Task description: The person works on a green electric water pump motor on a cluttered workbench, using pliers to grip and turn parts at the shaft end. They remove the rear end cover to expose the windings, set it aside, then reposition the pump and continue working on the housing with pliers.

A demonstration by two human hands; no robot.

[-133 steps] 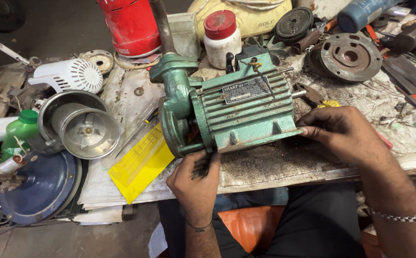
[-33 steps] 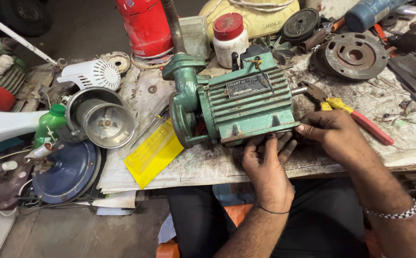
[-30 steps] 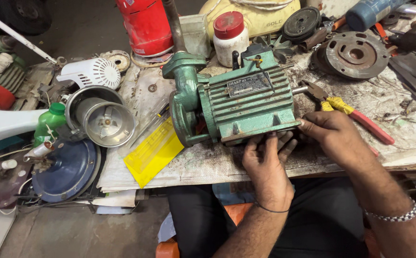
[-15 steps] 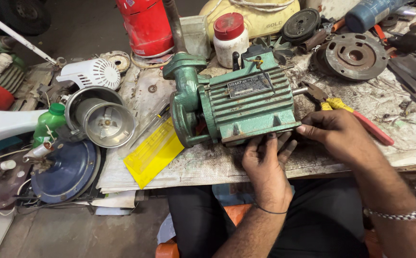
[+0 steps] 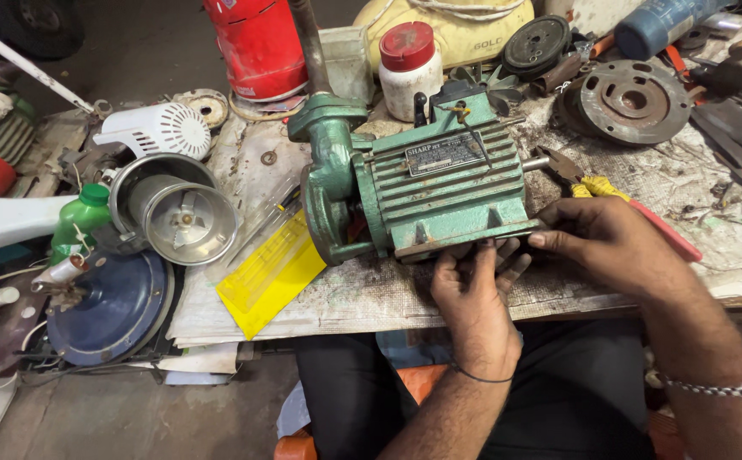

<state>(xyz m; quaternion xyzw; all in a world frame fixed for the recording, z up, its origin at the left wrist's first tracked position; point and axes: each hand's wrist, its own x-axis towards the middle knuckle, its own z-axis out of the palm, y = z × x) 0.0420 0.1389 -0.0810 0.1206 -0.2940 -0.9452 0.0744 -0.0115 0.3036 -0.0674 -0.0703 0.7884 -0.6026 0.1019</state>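
Green, ribbed and grimy, one electric pump motor (image 5: 426,183) is lying on its side on the paper-covered workbench (image 5: 388,294), pump housing pointing left, bare shaft pointing right. Two hands are working at its near bottom edge. Compared with half a second ago, both are sitting almost unchanged. One right hand (image 5: 614,247) is pinching the base flange with closed fingertips. One left hand (image 5: 473,294) is pressing spread fingers under that flange. One yellow plastic sheet (image 5: 270,274) is lying left.
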